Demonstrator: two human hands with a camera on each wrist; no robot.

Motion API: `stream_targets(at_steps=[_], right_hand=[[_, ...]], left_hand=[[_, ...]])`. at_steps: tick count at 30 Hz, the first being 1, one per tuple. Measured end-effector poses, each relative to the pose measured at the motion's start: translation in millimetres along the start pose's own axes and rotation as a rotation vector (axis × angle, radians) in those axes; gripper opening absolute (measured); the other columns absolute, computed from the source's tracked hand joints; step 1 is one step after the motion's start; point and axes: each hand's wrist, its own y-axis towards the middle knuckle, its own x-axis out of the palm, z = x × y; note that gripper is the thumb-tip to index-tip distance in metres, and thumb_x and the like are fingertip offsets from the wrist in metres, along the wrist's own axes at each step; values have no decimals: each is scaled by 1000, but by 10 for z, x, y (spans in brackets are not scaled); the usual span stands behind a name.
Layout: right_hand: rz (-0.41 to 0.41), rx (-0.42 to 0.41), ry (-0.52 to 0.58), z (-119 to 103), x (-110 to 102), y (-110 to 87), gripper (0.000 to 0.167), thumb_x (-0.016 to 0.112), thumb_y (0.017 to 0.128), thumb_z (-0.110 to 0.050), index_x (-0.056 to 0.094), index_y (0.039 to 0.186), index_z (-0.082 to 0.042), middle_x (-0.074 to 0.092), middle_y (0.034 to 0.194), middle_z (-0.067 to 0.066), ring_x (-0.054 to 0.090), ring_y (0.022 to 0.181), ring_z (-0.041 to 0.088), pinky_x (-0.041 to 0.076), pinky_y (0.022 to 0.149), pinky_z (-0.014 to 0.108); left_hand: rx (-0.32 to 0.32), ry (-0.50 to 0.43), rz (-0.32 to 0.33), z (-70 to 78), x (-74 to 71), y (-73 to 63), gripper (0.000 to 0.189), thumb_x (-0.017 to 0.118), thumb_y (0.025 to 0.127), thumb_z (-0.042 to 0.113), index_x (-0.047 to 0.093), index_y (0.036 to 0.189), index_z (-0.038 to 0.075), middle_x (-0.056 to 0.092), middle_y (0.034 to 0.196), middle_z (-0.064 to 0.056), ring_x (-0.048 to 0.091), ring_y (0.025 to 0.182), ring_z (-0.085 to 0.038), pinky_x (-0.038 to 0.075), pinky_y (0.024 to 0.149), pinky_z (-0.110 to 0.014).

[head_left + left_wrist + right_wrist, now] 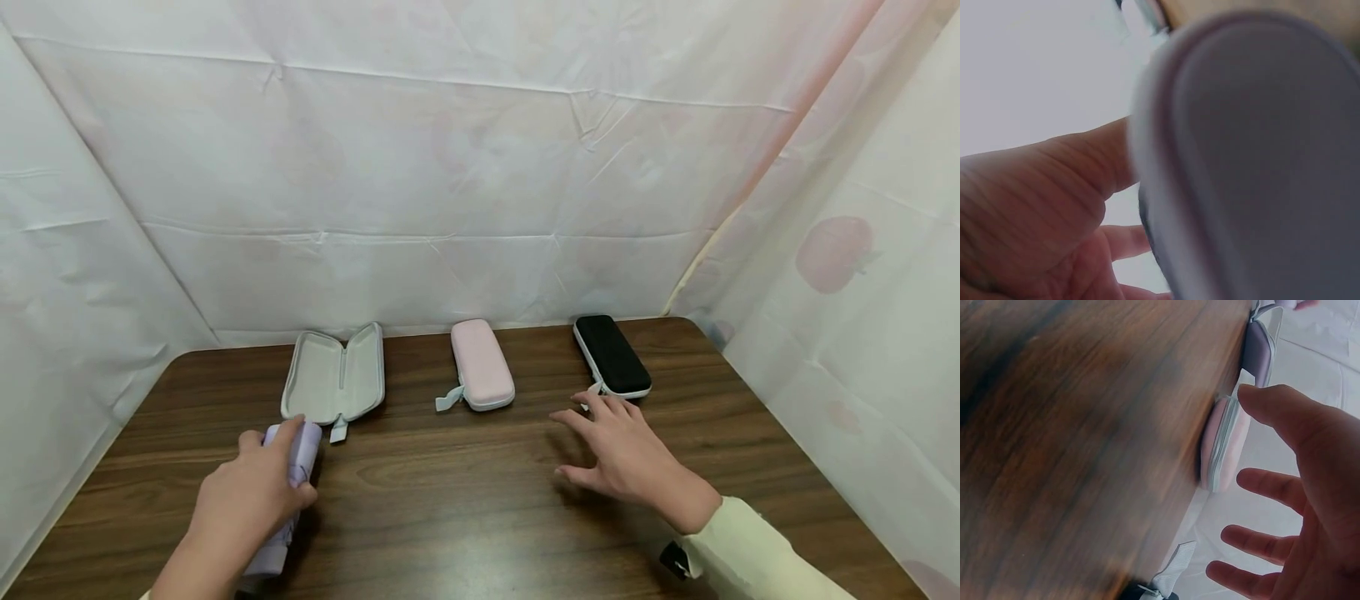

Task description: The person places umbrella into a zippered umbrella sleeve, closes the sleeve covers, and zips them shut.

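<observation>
My left hand grips a lavender folded compact umbrella at the front left, thumb on one side and fingers on the other. In the left wrist view the umbrella's rounded end is close and blurred. Just beyond it an unzipped hard case lies spread, its pale grey lining showing. My right hand hovers over the table with fingers spread, holding nothing, nearest to a closed black zip case. In the right wrist view its fingers are apart.
A closed pink zip case with a pale pull tab lies at the back middle, between the spread case and the black one. The dark wooden table meets a pale curtain behind and at both sides.
</observation>
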Motion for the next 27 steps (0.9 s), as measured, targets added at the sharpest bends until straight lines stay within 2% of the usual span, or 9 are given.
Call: stream_targets(at_steps=[8,15,20,27], right_hand=[[-17,2,-7,10,21,-20,62,81,83,-54,65,135,-26,55,132,10,54,120,38,43,97,64],[-16,-6,-6,19,18,-42,62,82,82,-53,66,134,-25,55,133,11,54,121,40,43,97,65],[-21,0,-3,21,12,-51,61,82,83,-53,65,135,-25,54,135,11,53,123,41,42,98,66],[-15,1,-2,31,8,-73,61,82,83,-53,66,134,-25,54,136,12,53,123,42,42,98,67]], left_hand=[[24,-9,101,53,-223,123,98,84,76,29,30,154,7,45,117,-45,58,60,-37,47,49,-52],[39,-11,161,174,-367,292,88,79,79,28,32,150,3,50,105,-38,58,62,-40,47,50,-54],[59,-23,204,227,-401,452,80,75,81,27,35,146,3,52,100,-35,57,62,-39,45,50,-52],[90,-49,298,308,-364,690,70,71,83,27,42,142,3,54,103,-34,59,67,-43,45,53,-55]])
